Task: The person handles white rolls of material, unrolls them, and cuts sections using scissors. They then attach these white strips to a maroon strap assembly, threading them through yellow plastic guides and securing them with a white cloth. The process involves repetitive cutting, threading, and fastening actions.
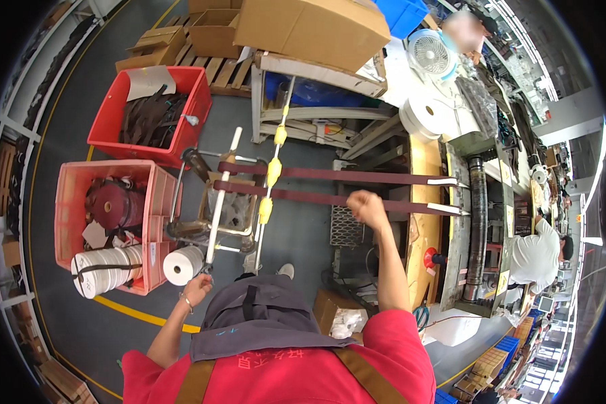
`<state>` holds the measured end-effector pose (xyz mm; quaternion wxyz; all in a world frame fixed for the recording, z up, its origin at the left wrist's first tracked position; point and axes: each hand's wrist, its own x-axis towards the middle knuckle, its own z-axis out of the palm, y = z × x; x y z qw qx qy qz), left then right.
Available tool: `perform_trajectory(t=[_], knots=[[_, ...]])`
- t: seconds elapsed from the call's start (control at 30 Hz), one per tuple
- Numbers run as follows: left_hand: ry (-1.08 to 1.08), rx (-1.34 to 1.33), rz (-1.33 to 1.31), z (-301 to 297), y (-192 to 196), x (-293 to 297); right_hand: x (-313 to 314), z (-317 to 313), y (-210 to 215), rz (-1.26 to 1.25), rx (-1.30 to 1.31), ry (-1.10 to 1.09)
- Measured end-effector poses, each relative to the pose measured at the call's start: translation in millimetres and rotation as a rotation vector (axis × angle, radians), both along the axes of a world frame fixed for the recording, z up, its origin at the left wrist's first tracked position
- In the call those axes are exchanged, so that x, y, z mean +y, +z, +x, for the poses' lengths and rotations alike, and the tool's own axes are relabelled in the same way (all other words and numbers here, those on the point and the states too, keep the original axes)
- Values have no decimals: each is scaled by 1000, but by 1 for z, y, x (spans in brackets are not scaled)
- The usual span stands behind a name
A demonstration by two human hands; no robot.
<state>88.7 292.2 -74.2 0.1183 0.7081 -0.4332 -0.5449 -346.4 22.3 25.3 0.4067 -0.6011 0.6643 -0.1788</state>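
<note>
Two maroon webbing straps (316, 174) stretch from a white rod (217, 215) on the left to a machine with a dark roller (476, 229) on the right. White end pieces (444, 209) show where the straps meet the machine. My right hand (367, 209) is a closed fist over the nearer strap; what its fingers hold, if anything, is hidden. Down by the rod's near end, my left hand (196, 289) has its fingers closed at a small dark part I cannot make out. A white roll (183, 265) lies just beyond that hand.
Left stand two red bins, one with dark straps (198, 94), one with a maroon roll (114, 205). A second rod carries yellow pieces (274, 172). Cardboard boxes (310, 30) and a fan (432, 54) are at the back. A person in white (535, 256) works at right.
</note>
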Motion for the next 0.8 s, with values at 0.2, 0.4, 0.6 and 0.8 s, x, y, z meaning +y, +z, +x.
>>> perform_trajectory(t=[0.2, 0.4, 0.6, 0.8], knots=[[96, -61, -191, 3, 16, -38, -156, -97, 35, -549, 605, -253], [480, 17, -423, -10, 69, -89, -236, -157, 54, -444, 789, -121], [440, -79, -662, -66, 151, -167, -265, -167, 61, -240, 778, 144], [302, 128, -736, -117, 170, -232, -265, -182, 62, -453, 548, 219]])
